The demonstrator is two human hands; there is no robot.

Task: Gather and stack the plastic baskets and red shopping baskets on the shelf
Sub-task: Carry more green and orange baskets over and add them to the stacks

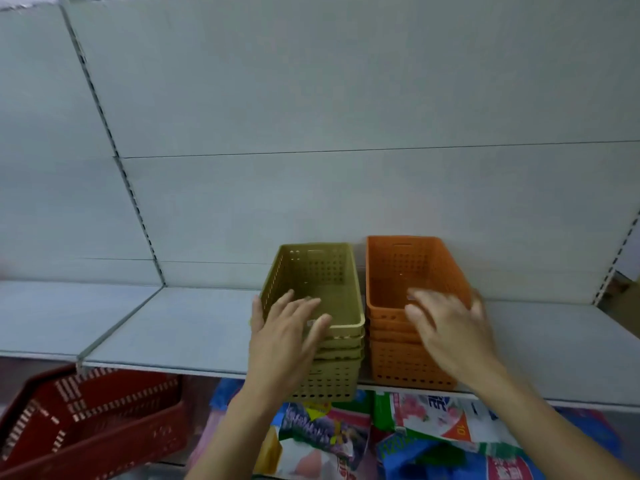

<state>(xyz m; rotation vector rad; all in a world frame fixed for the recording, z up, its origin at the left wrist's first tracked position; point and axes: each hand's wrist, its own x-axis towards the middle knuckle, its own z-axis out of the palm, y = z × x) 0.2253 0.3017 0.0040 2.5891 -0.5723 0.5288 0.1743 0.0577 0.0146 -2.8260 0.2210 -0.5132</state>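
Observation:
A stack of olive-green plastic baskets (325,271) sits on the grey shelf (180,327), its near end overhanging the shelf's front edge. Right beside it, against the back panel, is a stack of orange plastic baskets (408,268). My left hand (284,337) lies with fingers spread over the olive stack's near-left corner, one finger outside the left wall and the others over the rim. My right hand (450,327), blurred and with its fingers apart, hovers over the near rim of the orange stack. A red shopping basket (86,420) sits tilted below the shelf at lower left.
The shelf runs wide and bare to the left of the olive stack, and a shorter stretch lies right of the orange stack. Colourful packaged goods (415,431) fill the level below. A slotted upright (138,209) divides the back panels.

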